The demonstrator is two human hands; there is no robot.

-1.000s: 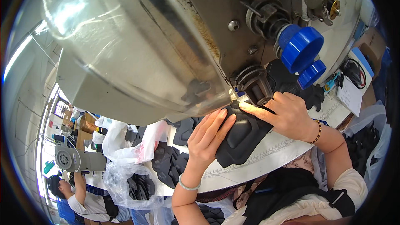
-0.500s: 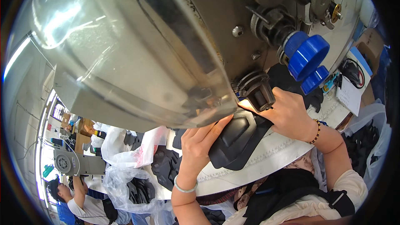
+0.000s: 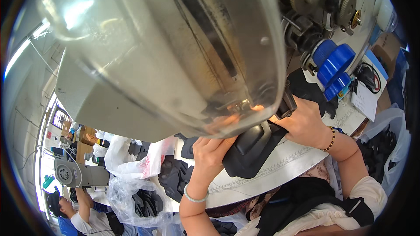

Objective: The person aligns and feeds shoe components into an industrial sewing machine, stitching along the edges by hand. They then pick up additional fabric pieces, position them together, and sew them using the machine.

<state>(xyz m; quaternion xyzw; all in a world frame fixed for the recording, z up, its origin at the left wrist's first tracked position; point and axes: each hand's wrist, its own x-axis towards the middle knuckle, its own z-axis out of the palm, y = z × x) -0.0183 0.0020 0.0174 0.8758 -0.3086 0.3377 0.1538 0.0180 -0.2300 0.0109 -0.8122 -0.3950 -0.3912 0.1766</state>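
A: Sewing machine [image 3: 175,52] fills the top, its grey head huge and close, blue knobs [image 3: 334,67] off to the right.

B: Under it, the white table [image 3: 280,168], with a black fabric piece [image 3: 251,148] lying on it right below the head.

A: Left hand [image 3: 210,150] presses on the piece's left edge, fingers curled over it. Right hand [image 3: 306,124] grips its upper right end, closed on the fabric.

B: Far left, another person [image 3: 83,216] sits at a second machine [image 3: 78,175].
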